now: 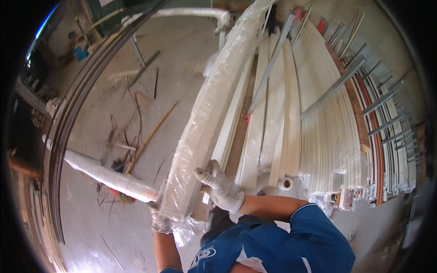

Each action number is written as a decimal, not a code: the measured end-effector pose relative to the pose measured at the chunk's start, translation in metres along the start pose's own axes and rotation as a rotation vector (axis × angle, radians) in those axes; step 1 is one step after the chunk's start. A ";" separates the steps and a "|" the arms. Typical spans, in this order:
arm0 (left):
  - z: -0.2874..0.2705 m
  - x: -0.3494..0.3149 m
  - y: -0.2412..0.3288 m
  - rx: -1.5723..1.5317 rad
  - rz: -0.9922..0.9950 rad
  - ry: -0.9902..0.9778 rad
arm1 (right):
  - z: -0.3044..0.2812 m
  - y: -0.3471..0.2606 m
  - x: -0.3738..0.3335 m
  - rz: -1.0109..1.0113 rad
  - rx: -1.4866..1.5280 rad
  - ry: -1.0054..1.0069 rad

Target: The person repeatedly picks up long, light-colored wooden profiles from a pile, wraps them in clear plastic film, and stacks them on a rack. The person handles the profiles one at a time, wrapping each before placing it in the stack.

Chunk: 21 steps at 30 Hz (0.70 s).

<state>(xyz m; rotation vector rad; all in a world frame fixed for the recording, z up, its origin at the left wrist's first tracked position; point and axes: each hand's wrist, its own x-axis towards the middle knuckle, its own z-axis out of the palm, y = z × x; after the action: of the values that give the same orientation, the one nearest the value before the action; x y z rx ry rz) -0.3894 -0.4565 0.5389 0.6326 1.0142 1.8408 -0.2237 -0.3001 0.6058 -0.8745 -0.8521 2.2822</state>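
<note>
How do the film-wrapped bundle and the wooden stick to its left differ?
The bundle is wide, pale and film-covered; the stick is thin, yellowish-brown and bare. The left hand and right hand are at the bundle's near end; neither touches the stick. Both things are long and slant up to the right.

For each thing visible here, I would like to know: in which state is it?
Long bundle: wrapped in clear plastic
Left hand: gloved, at the bundle's lower end
Right hand: gloved, open
White bar: wrapped
Cream strips: lying side by side
Wooden stick: lying on the floor
</note>
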 end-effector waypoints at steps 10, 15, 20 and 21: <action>-0.050 -0.031 -0.164 -0.047 -0.538 -0.061 | -0.146 0.152 0.047 0.206 0.266 0.306; -0.102 -0.021 -0.277 0.186 -0.460 -0.189 | -0.221 0.214 0.087 0.265 0.272 0.399; -0.143 0.014 -0.351 -0.045 -0.627 0.152 | -0.284 0.260 0.145 0.285 0.196 0.245; -0.155 0.018 -0.356 -0.189 -0.619 0.265 | -0.294 0.272 0.160 0.282 0.184 0.239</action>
<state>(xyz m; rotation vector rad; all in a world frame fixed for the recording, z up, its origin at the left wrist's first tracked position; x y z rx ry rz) -0.3477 -0.4121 0.1545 -0.0525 1.0426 1.4557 -0.1830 -0.2645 0.1781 -1.2139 -0.4283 2.3807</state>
